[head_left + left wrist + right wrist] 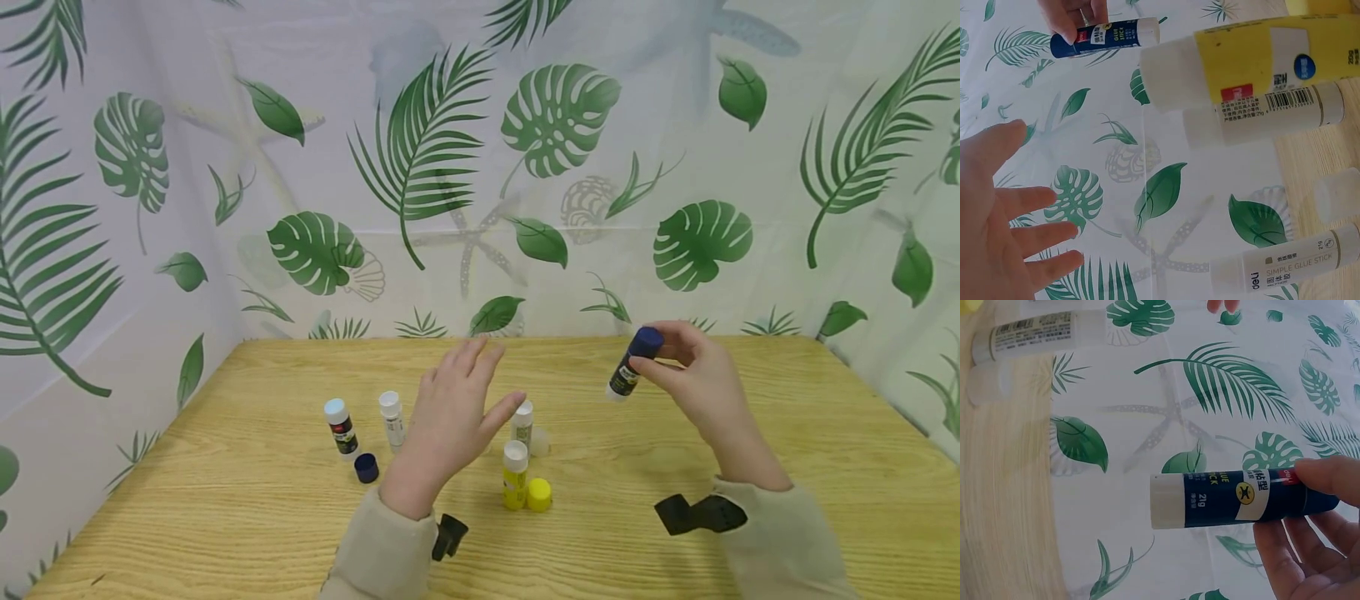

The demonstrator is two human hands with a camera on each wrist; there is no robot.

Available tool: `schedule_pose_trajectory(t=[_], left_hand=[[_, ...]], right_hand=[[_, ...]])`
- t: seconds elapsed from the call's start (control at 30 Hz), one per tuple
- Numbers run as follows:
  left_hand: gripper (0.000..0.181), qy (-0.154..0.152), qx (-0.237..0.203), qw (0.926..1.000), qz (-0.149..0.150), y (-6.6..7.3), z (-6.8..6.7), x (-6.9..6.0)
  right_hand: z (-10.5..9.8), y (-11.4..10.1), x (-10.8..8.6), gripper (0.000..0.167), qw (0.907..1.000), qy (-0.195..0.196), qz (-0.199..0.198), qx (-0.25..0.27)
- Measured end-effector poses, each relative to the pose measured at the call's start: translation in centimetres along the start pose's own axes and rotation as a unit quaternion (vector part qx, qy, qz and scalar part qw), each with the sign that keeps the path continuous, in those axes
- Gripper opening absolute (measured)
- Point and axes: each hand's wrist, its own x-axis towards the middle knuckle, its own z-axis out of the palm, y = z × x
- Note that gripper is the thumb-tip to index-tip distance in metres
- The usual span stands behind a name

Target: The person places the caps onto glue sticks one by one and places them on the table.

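Observation:
My right hand point(701, 383) pinches a navy glue stick point(628, 371) above the table, tilted, its dark blue end up and white end down. In the right wrist view, thumb and fingers grip that glue stick point(1229, 497) near its dark end. My left hand point(457, 408) hovers with fingers spread, holding nothing. Around it stand a yellow glue stick point(515, 479) and a white glue stick point(521, 425) to its right, another white glue stick point(392, 419) and a navy-labelled glue stick point(343, 433) to its left. These standing sticks show white upper ends.
A yellow cap point(539, 495) lies beside the yellow stick, and a pale cap point(540, 442) by the white one. A dark blue cap point(366, 468) lies near the navy-labelled stick. Behind the wooden table point(637, 517) hangs a leaf-patterned cloth point(465, 192).

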Motion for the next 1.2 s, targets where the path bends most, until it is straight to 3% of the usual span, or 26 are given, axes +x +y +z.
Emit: schedule_pose_trajectory(t=[0.2, 0.33, 0.8, 1.2], left_hand=[[0.064, -0.072, 0.004, 0.9969, -0.030, -0.1, 0.1, -0.1], [0.065, -0.095, 0.001, 0.9947, -0.039, -0.1, 0.2, -0.1], [0.065, -0.106, -0.012, 0.9935, -0.040, -0.1, 0.3, -0.1], [0.065, -0.118, -0.009, 0.9923, -0.035, 0.1, 0.3, -0.1]], right_hand=[[-0.3, 1.3, 0.4, 0.045, 0.9999, 0.000, 0.012, -0.010], [-0.4, 2.1, 0.6, 0.044, 0.9998, 0.001, 0.012, -0.019], [-0.3, 4.9, 1.3, 0.047, 0.9971, -0.009, 0.052, -0.056], [0.2, 6.6, 1.7, 0.046, 0.9938, -0.013, 0.062, -0.091]])
